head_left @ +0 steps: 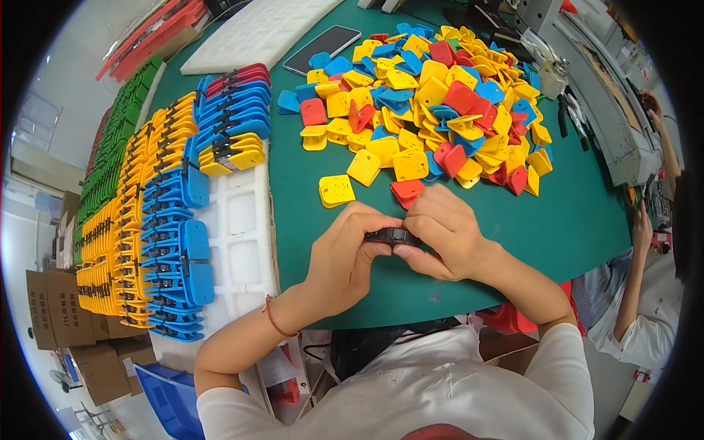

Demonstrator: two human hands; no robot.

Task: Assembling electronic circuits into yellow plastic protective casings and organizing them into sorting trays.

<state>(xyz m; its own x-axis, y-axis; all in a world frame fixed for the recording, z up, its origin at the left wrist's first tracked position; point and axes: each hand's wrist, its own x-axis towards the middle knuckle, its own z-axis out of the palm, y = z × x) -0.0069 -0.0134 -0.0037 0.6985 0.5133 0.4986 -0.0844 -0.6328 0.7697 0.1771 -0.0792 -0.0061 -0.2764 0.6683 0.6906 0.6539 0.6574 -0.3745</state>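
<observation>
Both my hands meet over the green tabletop, near its front edge. Between the fingertips of my left hand (345, 253) and my right hand (447, 233) is a small black curved part (392, 235), pinched at both ends. My fingers cover much of it, so its exact kind does not show. Just beyond my hands lie a red plastic clip piece (407, 192) and a yellow clip piece (336, 191). Past them rises a large heap of loose yellow, blue and red clip pieces (433, 88).
Left of me, a white foam tray (246, 242) bears rows of blue, yellow, red and green clips (172, 242) with black parts. A phone (323, 48) lies behind, beside a white foam board (257, 33). Tools (576, 117) and a grey machine (605, 95) stand right, near another person (634, 301).
</observation>
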